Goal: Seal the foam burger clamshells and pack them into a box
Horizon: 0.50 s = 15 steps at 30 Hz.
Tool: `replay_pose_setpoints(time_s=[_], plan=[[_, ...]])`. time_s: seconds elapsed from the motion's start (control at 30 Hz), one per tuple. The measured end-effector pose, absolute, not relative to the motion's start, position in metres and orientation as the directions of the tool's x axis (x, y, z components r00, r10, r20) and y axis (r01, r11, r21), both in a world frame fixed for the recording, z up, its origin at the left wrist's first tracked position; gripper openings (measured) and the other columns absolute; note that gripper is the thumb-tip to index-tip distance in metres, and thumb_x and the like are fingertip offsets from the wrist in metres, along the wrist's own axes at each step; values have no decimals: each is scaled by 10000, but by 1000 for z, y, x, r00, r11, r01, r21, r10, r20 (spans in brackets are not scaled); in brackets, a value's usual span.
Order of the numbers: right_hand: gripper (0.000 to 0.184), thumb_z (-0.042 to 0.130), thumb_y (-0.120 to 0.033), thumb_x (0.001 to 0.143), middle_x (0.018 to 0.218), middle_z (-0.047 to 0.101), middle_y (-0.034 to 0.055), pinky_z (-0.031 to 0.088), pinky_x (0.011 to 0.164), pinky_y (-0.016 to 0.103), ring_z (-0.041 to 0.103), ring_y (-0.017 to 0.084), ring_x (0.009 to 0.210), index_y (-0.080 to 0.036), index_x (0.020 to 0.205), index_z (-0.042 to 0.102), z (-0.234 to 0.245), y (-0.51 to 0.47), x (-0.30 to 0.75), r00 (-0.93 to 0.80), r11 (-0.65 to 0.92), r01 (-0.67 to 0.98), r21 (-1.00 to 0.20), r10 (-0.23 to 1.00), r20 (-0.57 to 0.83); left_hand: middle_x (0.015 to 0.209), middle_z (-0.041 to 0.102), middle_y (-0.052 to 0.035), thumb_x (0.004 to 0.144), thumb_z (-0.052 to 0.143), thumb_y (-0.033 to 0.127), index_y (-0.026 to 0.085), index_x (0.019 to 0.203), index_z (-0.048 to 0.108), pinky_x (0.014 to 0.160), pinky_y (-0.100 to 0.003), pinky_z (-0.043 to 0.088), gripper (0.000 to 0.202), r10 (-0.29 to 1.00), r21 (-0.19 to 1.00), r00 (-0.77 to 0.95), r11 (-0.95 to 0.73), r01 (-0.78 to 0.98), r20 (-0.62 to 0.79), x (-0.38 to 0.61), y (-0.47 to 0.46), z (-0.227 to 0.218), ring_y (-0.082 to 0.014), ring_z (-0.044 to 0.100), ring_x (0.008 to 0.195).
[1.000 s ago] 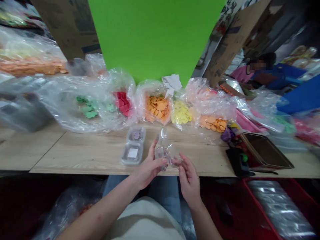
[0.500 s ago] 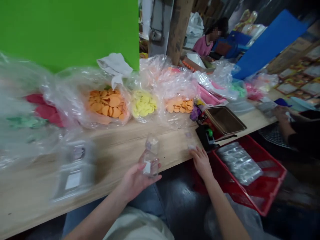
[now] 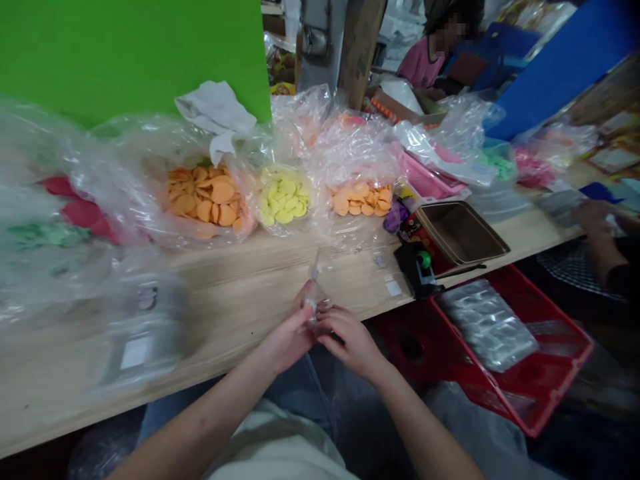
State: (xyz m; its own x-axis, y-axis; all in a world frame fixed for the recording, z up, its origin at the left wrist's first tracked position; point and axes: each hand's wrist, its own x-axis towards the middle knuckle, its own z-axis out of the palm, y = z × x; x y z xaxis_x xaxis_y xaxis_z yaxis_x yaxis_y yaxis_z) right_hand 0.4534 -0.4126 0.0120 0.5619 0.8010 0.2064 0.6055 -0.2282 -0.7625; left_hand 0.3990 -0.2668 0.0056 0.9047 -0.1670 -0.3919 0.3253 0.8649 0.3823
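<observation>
Near the front edge of the wooden table [image 3: 240, 293], my left hand [image 3: 289, 341] grips a small clear plastic box [image 3: 320, 293] whose hinged lid stands up. My right hand [image 3: 353, 341] meets it from the right, fingers bent and pressed against the box's side. Fingers cover much of the box, so its inside cannot be made out. To the right, a flat clear plastic bag [image 3: 383, 260] with a white label lies on the table. A stack of clear plastic bags [image 3: 145, 327], also with a white label, lies at the left.
Behind are open bags of orange discs [image 3: 205, 200], yellow discs [image 3: 284, 200] and paler orange discs [image 3: 361, 199]. A black tape dispenser [image 3: 417, 270] and brown tray [image 3: 463, 232] stand right. Below is a red crate [image 3: 545, 393] with clear plastic packaging. A co-worker's hand [image 3: 595, 220] shows far right.
My right hand has left the flat bag at the table's edge and moved left onto the plastic box. The box has turned in my left hand, and the camera view has shifted slightly.
</observation>
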Motion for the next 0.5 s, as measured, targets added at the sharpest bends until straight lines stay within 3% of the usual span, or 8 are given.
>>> replay_pose_setpoints(time_s=[0.1,0.2,0.27,0.37,0.5], plan=[[150,527,-284,835,995,664,51,464,884,339,589,170,994,-218,925,628,11,-422,470,642,-224,460,-859,752,148,1151,562,-33,800,573,326,375,1340,260,874,-362,420,626,-107,412,915,868,276,-389,398,-257,7,-174,573,987],[172,490,-266,852,1016,658,62,468,881,342,590,177,1008,-220,951,623,15,-441,489,698,-286,449,-846,704,133,1168,541,-32,788,557,255,358,1315,300,895,-388,413,596,-55,440,902,859,261,-429,394,-244,7,-188,559,1025],[179,482,-256,850,1017,655,68,464,890,359,578,191,1038,-221,965,615,19,-455,500,686,-345,540,-768,709,164,1124,555,-48,772,549,247,297,1264,378,863,-381,435,523,30,503,870,826,256,-492,389,-238,6,-191,577,976],[186,462,-248,856,1029,648,70,468,891,371,554,201,1078,-219,974,603,17,-474,513,641,-435,679,-591,744,188,1036,582,-63,792,506,373,227,1156,465,776,-356,469,394,197,648,784,695,312,-589,387,-238,2,-189,592,871],[175,488,-229,841,1033,645,80,448,913,424,528,240,1107,-199,955,617,-3,-489,522,598,-545,792,-276,784,167,1069,591,-73,815,436,441,224,1070,536,736,-327,467,350,344,878,809,220,424,-477,413,-257,-11,-220,557,951]])
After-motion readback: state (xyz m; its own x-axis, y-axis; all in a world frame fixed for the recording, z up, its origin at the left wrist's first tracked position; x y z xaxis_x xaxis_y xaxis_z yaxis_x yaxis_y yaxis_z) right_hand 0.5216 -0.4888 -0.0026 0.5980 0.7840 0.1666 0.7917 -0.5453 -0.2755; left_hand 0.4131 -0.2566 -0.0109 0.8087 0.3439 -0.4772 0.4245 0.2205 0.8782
